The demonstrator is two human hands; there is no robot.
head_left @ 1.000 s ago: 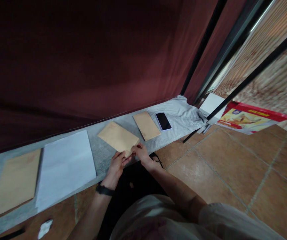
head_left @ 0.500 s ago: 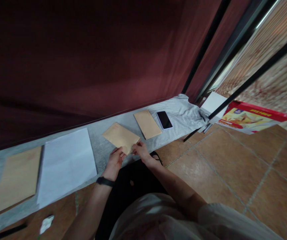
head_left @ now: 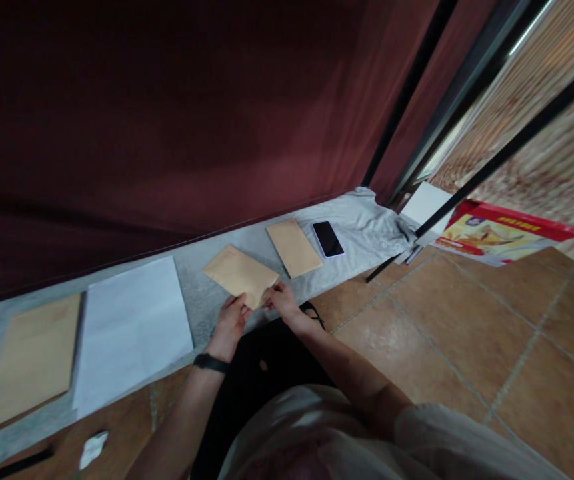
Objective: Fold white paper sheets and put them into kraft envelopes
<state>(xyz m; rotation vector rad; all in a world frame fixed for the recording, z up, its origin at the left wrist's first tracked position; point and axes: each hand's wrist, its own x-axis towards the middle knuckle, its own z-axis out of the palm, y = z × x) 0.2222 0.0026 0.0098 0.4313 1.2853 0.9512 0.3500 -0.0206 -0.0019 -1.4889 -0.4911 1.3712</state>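
Both my hands grip the near end of a brown paper envelope (head_left: 241, 270) over the front edge of the cloth-covered bench. My left hand (head_left: 233, 317) pinches its near left corner, thumb on top. At the near right corner, my right hand (head_left: 281, 300) has its fingers closed on the edge. Another brown envelope (head_left: 294, 248) lies flat just to the right, with a phone (head_left: 327, 239) beyond it, dark screen up. Left of my hands rests a stack of white paper (head_left: 134, 330). Farther left is a pile of larger brown envelopes (head_left: 31, 363).
A grey cloth (head_left: 361, 223) covers the narrow bench, bunched at its right end. Behind it hangs a dark red curtain (head_left: 217, 133). Black poles (head_left: 507, 150) stand at right, near a red and yellow box (head_left: 497, 233). A crumpled white scrap (head_left: 93, 449) lies on the tiled floor.
Almost nothing differs. My hands keep the same hold on the envelope, and the whole view has shifted very slightly.
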